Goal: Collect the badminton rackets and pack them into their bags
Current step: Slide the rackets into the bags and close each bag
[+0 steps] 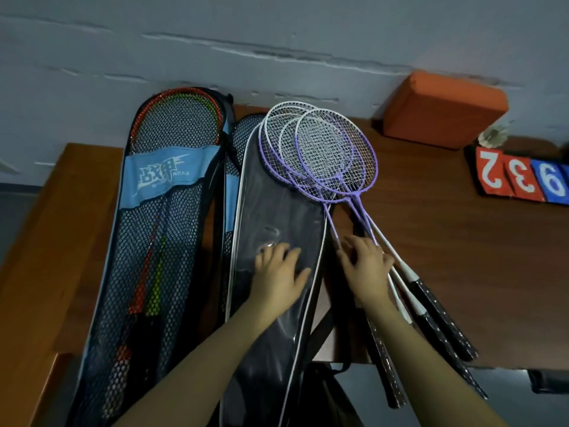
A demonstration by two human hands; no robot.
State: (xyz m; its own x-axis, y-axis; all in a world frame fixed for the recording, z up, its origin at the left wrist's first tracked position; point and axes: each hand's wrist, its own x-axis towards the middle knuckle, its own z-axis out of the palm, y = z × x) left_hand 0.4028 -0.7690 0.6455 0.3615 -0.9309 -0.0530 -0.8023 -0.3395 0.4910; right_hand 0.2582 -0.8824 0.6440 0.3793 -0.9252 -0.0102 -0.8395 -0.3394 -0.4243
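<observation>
A grey painted wall [277, 41] with peeling streaks rises behind your brown wooden table [446, 241]; along its left edge lies the blue mesh bag [160, 211] with red and green rackets inside; beside it the black bag [277, 217] runs off the near edge; the purple rackets [320, 149] overlap its far end, handles past the near edge; an orange block [443, 109] and number cards [520, 177] sit at the far right; your left hand [280, 272] presses flat, fingers spread, on the black bag; your right hand [366, 266] rests loose-fingered over the racket shafts.
</observation>
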